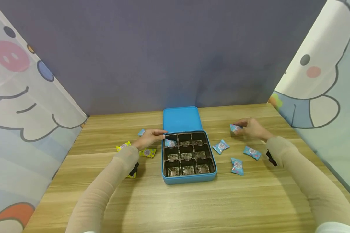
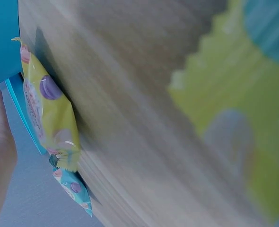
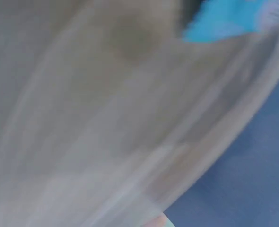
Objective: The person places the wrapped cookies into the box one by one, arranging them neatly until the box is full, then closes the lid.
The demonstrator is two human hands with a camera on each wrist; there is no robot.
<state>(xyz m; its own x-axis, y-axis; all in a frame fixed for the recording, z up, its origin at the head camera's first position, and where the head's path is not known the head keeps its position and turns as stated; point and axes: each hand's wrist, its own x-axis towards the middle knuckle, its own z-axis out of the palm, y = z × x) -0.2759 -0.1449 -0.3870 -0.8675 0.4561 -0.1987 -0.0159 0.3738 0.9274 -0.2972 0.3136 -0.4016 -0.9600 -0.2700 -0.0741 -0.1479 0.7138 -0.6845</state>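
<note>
My right hand (image 1: 252, 128) pinches a blue-wrapped candy (image 1: 235, 127) between thumb and fingers, at the right back of the table. To the left, my left hand (image 1: 148, 139) touches the upper left corner of the blue box (image 1: 189, 179) with its fingers fairly straight. The box stands open, its lid (image 1: 182, 118) laid back behind it. Inside is a dark divided tray (image 1: 186, 149); one blue candy (image 1: 170, 142) lies in its back left compartment. In the left wrist view, a yellow candy (image 2: 52, 101) lies near the left hand. The right wrist view is blurred.
Three blue candies, one of them near the box (image 1: 220, 147), lie right of it. Several yellow candies (image 1: 147, 152) and a blue one (image 1: 141, 132) lie on the left, partly behind the left arm. A grey panel (image 1: 151, 58) closes off the wooden table's (image 1: 175, 207) back.
</note>
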